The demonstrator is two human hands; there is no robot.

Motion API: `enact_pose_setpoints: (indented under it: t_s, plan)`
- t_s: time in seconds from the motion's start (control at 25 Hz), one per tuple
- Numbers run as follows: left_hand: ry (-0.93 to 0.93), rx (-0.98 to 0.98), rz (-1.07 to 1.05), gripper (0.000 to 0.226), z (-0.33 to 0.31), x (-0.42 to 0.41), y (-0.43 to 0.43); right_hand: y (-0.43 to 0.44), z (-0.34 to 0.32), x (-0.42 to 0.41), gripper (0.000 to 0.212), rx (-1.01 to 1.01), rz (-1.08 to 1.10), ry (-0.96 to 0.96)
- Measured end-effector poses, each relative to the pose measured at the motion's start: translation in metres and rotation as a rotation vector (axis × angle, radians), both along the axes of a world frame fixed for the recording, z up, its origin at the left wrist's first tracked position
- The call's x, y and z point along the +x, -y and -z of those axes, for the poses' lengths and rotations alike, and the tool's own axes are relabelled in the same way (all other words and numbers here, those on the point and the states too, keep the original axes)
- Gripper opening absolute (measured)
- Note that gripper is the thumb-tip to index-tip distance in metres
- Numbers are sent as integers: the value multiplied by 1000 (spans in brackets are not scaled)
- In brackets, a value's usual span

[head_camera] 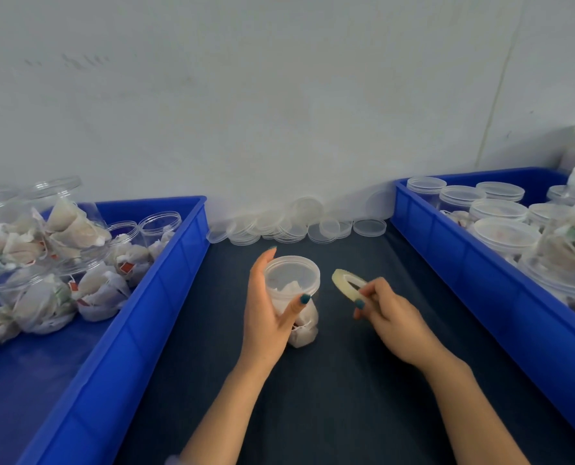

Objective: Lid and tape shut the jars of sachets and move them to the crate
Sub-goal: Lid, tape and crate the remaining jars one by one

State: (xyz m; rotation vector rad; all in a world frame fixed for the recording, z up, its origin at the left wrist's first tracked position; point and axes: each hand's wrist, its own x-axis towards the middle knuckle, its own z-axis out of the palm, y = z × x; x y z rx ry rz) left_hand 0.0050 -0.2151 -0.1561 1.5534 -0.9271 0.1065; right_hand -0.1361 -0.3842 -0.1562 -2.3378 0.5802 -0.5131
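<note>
Gripping lidded jar (293, 278) with left fingers (262, 265) | right fingers (370, 290) pinching tape roll (340, 280)

Pale scuffed wall (279, 95) behind a dark cloth-covered table (329, 397).

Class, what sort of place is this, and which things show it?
Probably a packing workstation. The left blue crate holds open jars of sachets, the right blue crate lidded jars; loose lids lie by the wall; the left hand holds a jar, the right hand a tape roll.
</note>
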Motion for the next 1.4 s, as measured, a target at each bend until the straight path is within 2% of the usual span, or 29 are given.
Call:
enact_pose_setpoints:
  t_s: [0.08,0.12,0.24,0.28,0.56,0.76,0.92,1.04,1.2,1.32,1.4]
  plan:
    - [168,18,-103,70,-1,1,-2,-13,-6,4,7,141,-6,251]
    - [275,2,-161,60,-3,0,-2,-23,-7,6,11,103,-9,360]
    - [506,-56,-234,49,-7,-8,1,-55,-6,14,24,-270,-50,579]
    - [556,-54,-228,49,-7,-12,2,-61,-4,17,28,-333,-59,613]
    - [718,-103,-320,43,-7,-25,-3,-71,-3,20,31,-315,-39,685]
    - [712,-203,-406,24,-14,-30,-7,-74,-1,21,27,-310,-28,694]
    - [480,-273,-293,8,-14,-31,-8,-74,0,21,24,-379,-24,665]
    - [348,-264,-258,11,-15,-29,-8,-73,0,21,24,-473,-26,642]
    - [423,-196,-237,14,-14,-29,-8,-68,-3,19,26,-621,44,656]
    - [521,-142,-206,15,-12,-33,-4,-61,-6,17,26,-603,125,635]
    - [505,-140,-186,15,-11,-33,-3,-58,-6,17,28,-572,131,616]
